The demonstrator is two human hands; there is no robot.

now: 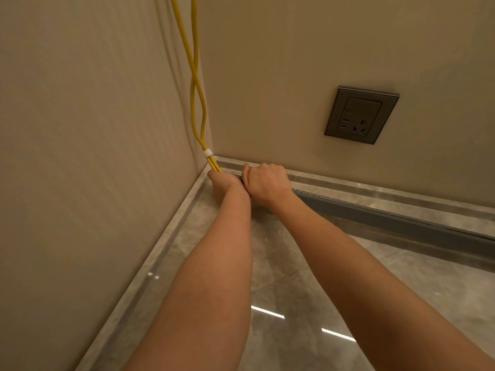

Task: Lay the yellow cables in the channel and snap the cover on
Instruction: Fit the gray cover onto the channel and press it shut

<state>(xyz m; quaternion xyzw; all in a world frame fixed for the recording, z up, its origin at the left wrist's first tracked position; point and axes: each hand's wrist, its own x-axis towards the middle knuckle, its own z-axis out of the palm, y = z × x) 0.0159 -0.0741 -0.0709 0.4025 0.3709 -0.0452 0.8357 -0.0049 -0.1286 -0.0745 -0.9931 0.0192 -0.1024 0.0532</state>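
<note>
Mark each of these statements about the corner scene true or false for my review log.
1. A white tie binds the yellow cables just above the hands. True.
2. A plug sits in the wall socket. False: its holes are bare and nothing is plugged in.
3. The left hand and the right hand are side by side at the corner end of the grey channel. True.
4. The yellow cables lie in view along the grey channel to the right of the hands. False: they hang down the room corner from above and end at the left hand.
</note>
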